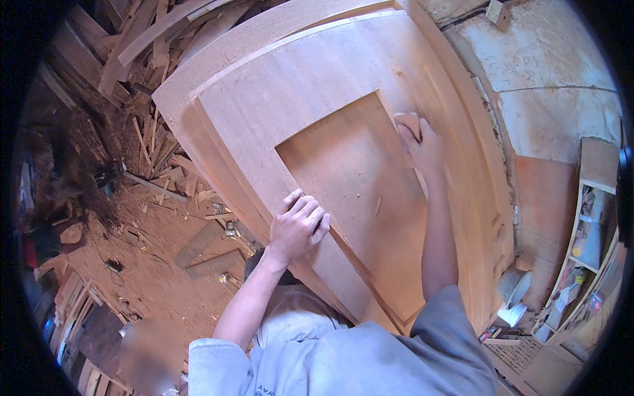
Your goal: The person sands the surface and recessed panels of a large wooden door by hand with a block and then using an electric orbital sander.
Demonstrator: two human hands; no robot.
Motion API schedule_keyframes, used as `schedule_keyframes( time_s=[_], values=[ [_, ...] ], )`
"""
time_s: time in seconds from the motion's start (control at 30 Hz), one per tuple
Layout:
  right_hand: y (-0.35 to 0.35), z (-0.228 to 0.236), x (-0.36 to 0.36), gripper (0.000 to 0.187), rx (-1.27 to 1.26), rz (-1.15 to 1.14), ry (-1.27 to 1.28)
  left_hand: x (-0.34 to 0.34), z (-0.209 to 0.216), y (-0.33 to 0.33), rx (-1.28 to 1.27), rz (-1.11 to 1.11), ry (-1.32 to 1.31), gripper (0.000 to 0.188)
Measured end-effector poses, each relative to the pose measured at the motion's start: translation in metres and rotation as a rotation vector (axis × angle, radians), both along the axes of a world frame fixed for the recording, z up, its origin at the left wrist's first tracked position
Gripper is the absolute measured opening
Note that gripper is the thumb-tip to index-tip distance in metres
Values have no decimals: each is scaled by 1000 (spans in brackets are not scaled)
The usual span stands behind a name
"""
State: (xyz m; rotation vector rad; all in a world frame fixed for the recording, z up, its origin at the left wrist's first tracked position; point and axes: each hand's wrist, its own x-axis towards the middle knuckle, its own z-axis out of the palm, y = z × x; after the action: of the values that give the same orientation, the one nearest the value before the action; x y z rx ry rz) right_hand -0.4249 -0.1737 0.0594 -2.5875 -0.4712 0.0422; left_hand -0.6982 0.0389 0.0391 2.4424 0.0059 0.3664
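Door panel [317, 86] lay flat; I noted left hand [298, 226] curled, fingers pressed on recess edge; right hand [422, 148] closed on sanding block [407, 121] in recess corner.

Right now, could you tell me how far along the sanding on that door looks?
The door is already assembled, its recessed panel set in. In hand: the right hand presses a sanding block at the recess's upper corner, while the left hand steadies the frame's edge. How much remains cannot be told; no finish shows.
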Motion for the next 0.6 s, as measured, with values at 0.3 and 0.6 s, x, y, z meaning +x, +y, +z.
schedule_keyframes(
  time_s=[0.3,0.6],
  values=[
    [43,-11,34,46,-24,101,-64,3,1,-1,17,1,16,17],
    [63,4,36,41,-2,103,46,-4,-5,-5,26,14,15,17]
  ],
)
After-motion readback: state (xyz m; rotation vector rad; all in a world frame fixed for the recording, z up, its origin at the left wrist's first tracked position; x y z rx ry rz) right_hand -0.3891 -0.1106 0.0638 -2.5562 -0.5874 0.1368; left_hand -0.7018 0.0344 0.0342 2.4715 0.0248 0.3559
